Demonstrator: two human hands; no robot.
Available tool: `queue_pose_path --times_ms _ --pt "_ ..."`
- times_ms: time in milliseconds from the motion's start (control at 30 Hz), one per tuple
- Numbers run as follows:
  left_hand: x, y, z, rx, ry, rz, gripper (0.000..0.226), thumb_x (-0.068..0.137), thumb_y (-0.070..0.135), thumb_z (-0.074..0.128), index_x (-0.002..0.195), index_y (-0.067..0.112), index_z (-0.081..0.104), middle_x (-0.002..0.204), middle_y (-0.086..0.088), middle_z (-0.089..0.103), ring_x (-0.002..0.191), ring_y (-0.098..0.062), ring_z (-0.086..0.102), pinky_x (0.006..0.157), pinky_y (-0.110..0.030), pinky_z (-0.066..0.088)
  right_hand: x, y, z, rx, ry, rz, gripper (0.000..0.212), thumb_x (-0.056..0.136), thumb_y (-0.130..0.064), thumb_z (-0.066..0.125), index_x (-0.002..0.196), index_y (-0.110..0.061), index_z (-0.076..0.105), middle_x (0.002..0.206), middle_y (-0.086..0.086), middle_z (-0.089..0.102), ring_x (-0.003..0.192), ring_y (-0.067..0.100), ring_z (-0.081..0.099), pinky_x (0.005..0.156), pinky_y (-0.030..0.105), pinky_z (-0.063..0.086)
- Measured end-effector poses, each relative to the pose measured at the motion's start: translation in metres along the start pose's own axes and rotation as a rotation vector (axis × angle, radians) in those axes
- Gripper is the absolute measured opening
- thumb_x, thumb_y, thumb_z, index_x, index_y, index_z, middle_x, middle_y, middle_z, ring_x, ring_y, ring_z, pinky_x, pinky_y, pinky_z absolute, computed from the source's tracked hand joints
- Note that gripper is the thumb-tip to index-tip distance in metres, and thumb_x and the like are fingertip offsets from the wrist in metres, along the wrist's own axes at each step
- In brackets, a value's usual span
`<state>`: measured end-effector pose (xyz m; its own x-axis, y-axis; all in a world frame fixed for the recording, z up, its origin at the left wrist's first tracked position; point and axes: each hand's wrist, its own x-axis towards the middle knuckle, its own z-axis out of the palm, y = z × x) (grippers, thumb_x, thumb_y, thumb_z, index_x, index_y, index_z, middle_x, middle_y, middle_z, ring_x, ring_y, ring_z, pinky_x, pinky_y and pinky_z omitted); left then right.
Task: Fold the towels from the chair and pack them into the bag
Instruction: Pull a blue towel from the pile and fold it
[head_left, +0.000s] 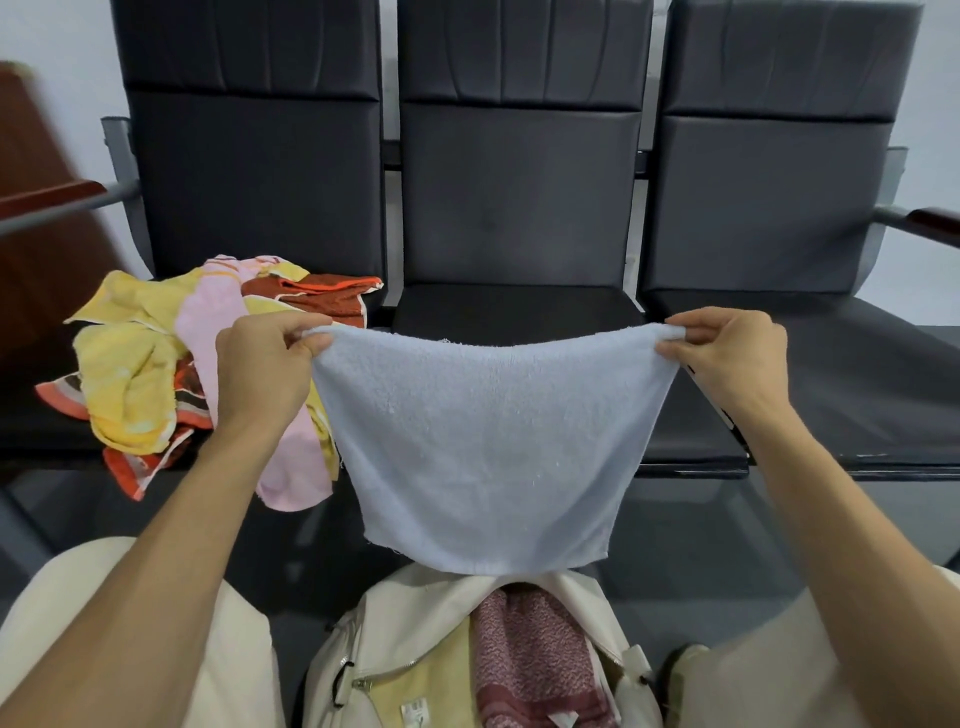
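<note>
Nearest, the cream bag (395, 623) sits open on the floor between the knees, with a dark red towel (530, 660) and a yellow one (441, 675) already inside. Just above its mouth hangs the pale blue towel (483, 447), stretched flat in the air. The left hand (265, 364) pinches one top corner and the right hand (727, 353) pinches the other, fingers curled tight on the cloth.

The step in hand looks like the first fold. To do it well, keep the top edge taut and level, bring the two corners together so the side edges meet, then check that the bottom corners line up before halving again to a size that suits the bag's opening.

Further off, the unfolded pile (171, 364) of yellow, pink and orange towels lies on the left seat (31, 431), spilling over its front edge. The middle seat (514, 312) could serve for smoothing.
</note>
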<state>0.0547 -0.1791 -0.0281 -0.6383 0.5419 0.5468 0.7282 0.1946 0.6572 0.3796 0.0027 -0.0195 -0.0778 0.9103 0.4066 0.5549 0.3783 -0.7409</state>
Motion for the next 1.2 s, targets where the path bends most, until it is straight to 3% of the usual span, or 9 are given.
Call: queue_pose_path --times_ms 200,367,500,633,733,867,967,1067,1200 --pt "0.000 -0.001 0.003 0.046 0.047 0.027 0.022 0.092 0.013 0.063 0.110 0.004 0.071 0.106 -0.015 0.071 0.100 -0.029 0.063 0.092 -0.033 0.043 -0.002 0.001 0.003 -0.106 0.051 -0.030 0.016 0.079 -0.021 0.079 0.093 -0.014 0.077 0.084 0.001 0.073 0.082 0.016 0.067 0.082 0.033 0.055" --pt "0.001 -0.001 0.005 0.072 0.071 0.006 0.018 0.093 0.013 0.062 0.105 0.005 0.072 0.106 -0.014 0.069 0.098 -0.027 0.060 0.084 -0.029 0.041 0.001 0.000 0.006 -0.106 0.028 -0.085 0.011 0.080 -0.016 0.079 0.088 -0.011 0.074 0.103 0.001 0.065 0.079 0.016 0.064 0.073 0.024 0.052" --pt "0.003 -0.001 0.007 0.076 0.039 -0.075 0.015 0.095 0.014 0.059 0.104 0.006 0.066 0.113 -0.013 0.061 0.099 -0.031 0.059 0.081 -0.026 0.038 -0.003 -0.010 0.007 0.024 -0.243 -0.041 0.006 0.098 -0.012 0.052 0.094 -0.009 0.049 0.079 0.011 0.070 0.047 0.025 0.065 0.049 0.033 0.057" --pt "0.011 -0.004 0.015 0.064 -0.191 -0.194 0.010 0.101 0.018 0.047 0.105 0.012 0.054 0.085 -0.013 0.064 0.060 -0.028 0.065 0.056 -0.027 0.046 0.007 -0.015 -0.002 0.028 -0.580 -0.012 0.013 0.103 -0.013 0.042 0.102 -0.010 0.055 0.065 0.018 0.068 0.055 0.035 0.068 0.051 0.035 0.054" --pt "0.025 -0.008 0.027 -0.088 -0.380 -0.365 0.014 0.101 0.013 0.047 0.108 0.006 0.055 0.089 -0.011 0.061 0.068 -0.026 0.068 0.063 -0.033 0.057 0.021 -0.008 -0.002 0.118 -0.715 0.075 0.026 0.104 -0.009 0.041 0.104 -0.003 0.066 0.088 0.021 0.072 0.076 0.032 0.073 0.071 0.041 0.060" --pt "0.036 -0.009 0.047 -0.397 -0.179 -0.318 0.022 0.101 0.014 0.041 0.117 0.006 0.054 0.115 -0.008 0.061 0.104 -0.020 0.064 0.077 -0.025 0.056 0.033 -0.005 0.023 0.279 -0.246 -0.130 0.025 0.102 -0.009 0.044 0.108 -0.007 0.068 0.108 0.009 0.071 0.099 0.019 0.070 0.093 0.038 0.054" --pt "0.032 -0.003 0.057 -0.176 -0.216 -0.120 0.017 0.103 0.018 0.037 0.116 0.012 0.046 0.123 0.003 0.050 0.107 -0.018 0.050 0.086 -0.033 0.042 0.034 -0.004 0.029 0.110 -0.031 -0.292 0.026 0.099 -0.006 0.045 0.114 -0.013 0.066 0.109 0.000 0.069 0.099 0.014 0.065 0.086 0.031 0.052" --pt "0.016 -0.015 0.074 0.115 -0.497 -0.054 0.015 0.102 0.014 0.036 0.115 0.011 0.044 0.120 -0.007 0.054 0.099 -0.023 0.050 0.079 -0.032 0.037 0.030 0.014 0.037 -0.265 -0.389 -0.283 0.035 0.090 0.005 0.043 0.110 -0.011 0.066 0.100 0.007 0.072 0.095 0.026 0.066 0.086 0.037 0.053" --pt "-0.026 -0.033 0.096 0.381 -0.779 -0.013 0.011 0.095 0.009 0.037 0.104 0.012 0.040 0.103 -0.008 0.057 0.087 -0.025 0.055 0.075 -0.039 0.045 0.000 0.035 0.063 -0.634 -0.786 -0.236 0.034 0.092 -0.003 0.042 0.114 -0.016 0.065 0.114 0.005 0.066 0.105 0.027 0.059 0.088 0.035 0.047"
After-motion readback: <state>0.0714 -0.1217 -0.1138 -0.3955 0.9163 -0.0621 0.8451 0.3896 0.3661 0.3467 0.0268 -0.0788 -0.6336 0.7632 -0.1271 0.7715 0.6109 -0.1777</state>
